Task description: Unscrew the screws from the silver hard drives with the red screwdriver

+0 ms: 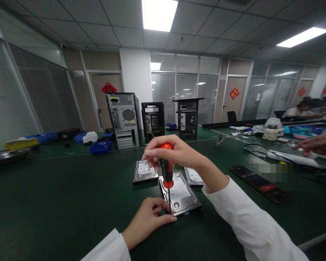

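A black and red screwdriver (167, 168) stands nearly upright, with my right hand (176, 152) closed around the top of its handle. Its shaft runs down to the near left corner of a silver hard drive (183, 194) lying flat on the table. At that corner, the thumb and index finger of my left hand (152, 215) pinch the drive's edge, right beside the screwdriver's tip. Whatever is under the tip is hidden by the fingers. Behind lie a second hard drive (143, 175) to the left and a third hard drive (191, 175) on the right, partly covered by my wrist.
Open computer cases (125, 119) stand at the back of the green table (70, 203). A smartphone (260, 183) lies to the right, near cables and another person's hand (317, 144). Blue trays (100, 147) and a metal dish (9, 156) sit at left.
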{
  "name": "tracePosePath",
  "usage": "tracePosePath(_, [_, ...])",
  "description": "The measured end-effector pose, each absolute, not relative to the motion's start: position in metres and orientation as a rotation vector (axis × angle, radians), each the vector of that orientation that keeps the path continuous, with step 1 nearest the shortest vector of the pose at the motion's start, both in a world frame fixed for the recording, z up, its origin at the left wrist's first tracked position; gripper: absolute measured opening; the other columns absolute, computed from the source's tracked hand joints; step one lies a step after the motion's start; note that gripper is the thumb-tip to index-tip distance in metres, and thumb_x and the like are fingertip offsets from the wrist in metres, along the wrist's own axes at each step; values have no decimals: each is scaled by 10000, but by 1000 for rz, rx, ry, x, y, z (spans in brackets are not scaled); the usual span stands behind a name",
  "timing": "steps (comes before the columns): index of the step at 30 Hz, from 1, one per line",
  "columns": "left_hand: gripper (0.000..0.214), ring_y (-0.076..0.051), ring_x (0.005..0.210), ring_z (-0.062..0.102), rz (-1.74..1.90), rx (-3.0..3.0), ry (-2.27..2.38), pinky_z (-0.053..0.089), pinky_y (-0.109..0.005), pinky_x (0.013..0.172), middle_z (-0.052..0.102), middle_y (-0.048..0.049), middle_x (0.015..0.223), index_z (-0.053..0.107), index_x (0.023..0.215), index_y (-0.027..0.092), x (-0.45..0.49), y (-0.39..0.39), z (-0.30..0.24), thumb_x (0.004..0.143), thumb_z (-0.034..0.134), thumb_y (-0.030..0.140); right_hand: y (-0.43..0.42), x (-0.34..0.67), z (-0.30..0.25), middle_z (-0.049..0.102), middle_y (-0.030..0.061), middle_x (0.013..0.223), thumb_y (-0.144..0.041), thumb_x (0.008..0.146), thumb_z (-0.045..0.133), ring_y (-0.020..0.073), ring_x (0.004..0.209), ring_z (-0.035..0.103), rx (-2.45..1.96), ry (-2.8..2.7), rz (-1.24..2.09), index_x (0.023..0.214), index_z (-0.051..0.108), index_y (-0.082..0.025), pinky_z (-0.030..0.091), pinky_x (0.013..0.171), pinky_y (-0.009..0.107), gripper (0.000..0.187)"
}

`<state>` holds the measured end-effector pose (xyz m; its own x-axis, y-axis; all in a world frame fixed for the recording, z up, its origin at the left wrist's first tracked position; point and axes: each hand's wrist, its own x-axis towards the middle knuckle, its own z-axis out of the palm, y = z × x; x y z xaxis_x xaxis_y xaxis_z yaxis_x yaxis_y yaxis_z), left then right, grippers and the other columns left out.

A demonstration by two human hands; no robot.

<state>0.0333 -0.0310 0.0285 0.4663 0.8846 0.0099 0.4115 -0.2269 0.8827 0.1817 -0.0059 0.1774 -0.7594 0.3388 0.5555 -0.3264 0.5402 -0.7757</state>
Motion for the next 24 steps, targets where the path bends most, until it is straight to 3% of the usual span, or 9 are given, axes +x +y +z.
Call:
tracePosePath(4, [243,-97,559,323,676,1823,1087,291,-207,579,461,50,578,686,740,110,35,-31,29,639,744,323,0,179,172,518,-28,681,-233,885,529,73,591,516,68,-2016,1431,856,613,-127,486,625,227,139])
tracePosePath(9, [238,-99,566,325,680,1825,1069,281,-211,569,505,31,604,687,743,99,35,-32,30,653,728,316,0,189,178,549,35,883,-290,863,531,131,799,577,85,-2036,1690,964,575,-110,503,749,289,211])
tracePosePath(13, [225,-101,578,314,683,1831,1067,252,-215,560,475,38,603,691,747,105,34,-33,29,650,735,302,0,195,182,601,69,933,-165,884,516,144,860,621,7,-2117,1517,964,572,-93,509,797,309,121])
tracePosePath(16, [245,-100,573,292,670,1824,1079,211,-221,538,400,57,577,693,768,103,32,-32,28,624,759,290,1,194,180,630,36,844,-113,832,599,117,808,632,-28,-2113,1407,901,573,-108,514,772,266,74])
tracePosePath(19, [273,-95,556,269,645,1816,1079,182,-226,525,339,73,559,692,785,103,32,-31,28,594,784,276,2,191,178,614,-4,753,-138,816,633,98,721,622,-40,-2101,1354,844,551,-130,513,692,229,87])
tracePosePath(24, [280,-97,567,274,650,1818,1071,183,-230,532,347,68,576,687,785,101,32,-29,27,598,785,285,1,190,177,574,-8,740,-194,886,538,99,688,592,-42,-2147,1369,832,521,-138,505,657,240,80])
